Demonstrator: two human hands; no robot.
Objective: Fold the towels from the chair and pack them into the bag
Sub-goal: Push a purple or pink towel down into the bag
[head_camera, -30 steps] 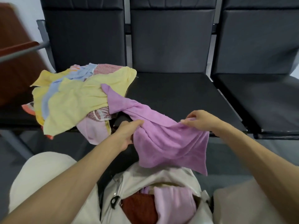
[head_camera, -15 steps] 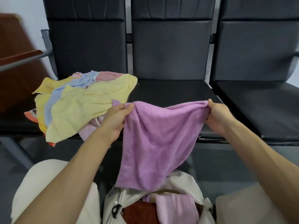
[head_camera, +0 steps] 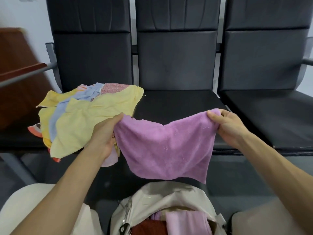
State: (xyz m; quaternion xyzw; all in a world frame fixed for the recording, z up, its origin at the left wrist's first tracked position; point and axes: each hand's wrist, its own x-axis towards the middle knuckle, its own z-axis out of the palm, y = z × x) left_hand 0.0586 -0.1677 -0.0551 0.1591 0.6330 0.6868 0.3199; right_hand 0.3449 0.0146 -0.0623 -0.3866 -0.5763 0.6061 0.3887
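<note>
In the head view, a purple terry towel (head_camera: 166, 146) is held spread in the air directly above the beige fabric bag (head_camera: 152, 195), which stands open at the bottom of the frame between the person's knees. The towel's top left corner is pinched by the left hand (head_camera: 105, 133), up and to the left of the bag. Its top right corner is gripped by the right hand (head_camera: 227, 126), fingers curled round the edge, up and to the right of the bag. The top edge sags between the two hands, and the lower right corner hangs lowest, close above the bag's rim; whether it touches cannot be told. A loose pile of yellow, blue and pink towels (head_camera: 88, 119) lies further up and to the left of the bag, on a black padded seat (head_camera: 177, 100). Inside the bag, a pale pink folded towel (head_camera: 188, 223) and a dark red one (head_camera: 149, 228) are already packed. The step in hand is judged to be the first fold. It is best done if the top edge is drawn taut, the two held corners are brought together evenly, and the hanging edges are matched before a second fold is made. A skewed lower edge is likely to give a bulky bundle that sits badly beside what is packed.
</note>
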